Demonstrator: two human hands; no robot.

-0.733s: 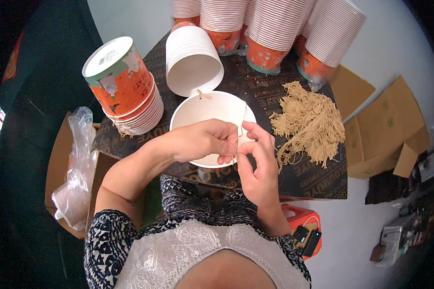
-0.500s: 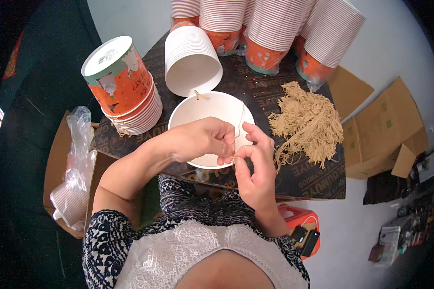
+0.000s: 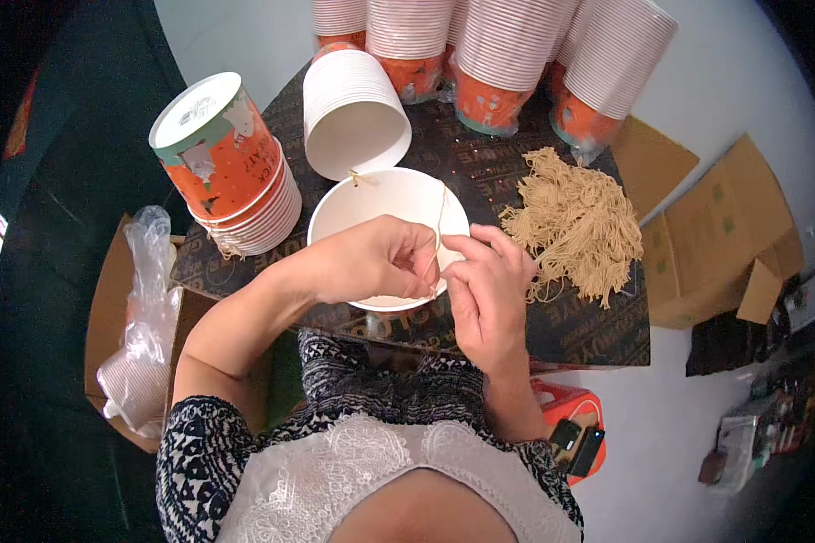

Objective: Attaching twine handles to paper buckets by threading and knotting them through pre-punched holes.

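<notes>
A white paper bucket [image 3: 385, 195] stands on the table before me, its open mouth facing up. A tan string [image 3: 441, 217] runs down across the inside from its far rim to the near right rim. My left hand [image 3: 385, 262] reaches over the bucket, fingers closed on the string. At the right rim my right hand [image 3: 491, 290] pinches the string's end, thumb and forefinger close to the left fingertips. The exact grip at the fingertips is partly hidden. A small string knot [image 3: 362, 178] sits on the bucket's far left rim.
A heap of tan strings [image 3: 575, 226] lies to the right. Orange printed buckets [image 3: 222, 167] stand nested upside down at left; white nested buckets [image 3: 353, 118] lie behind. Tall bucket stacks [image 3: 498, 68] line the table's back. Cardboard boxes [image 3: 715, 235] flank the table.
My right hand has turned, its fingers folding in nearer the left fingertips at the rim. The string hangs straighter. The whole view has shifted slightly.
</notes>
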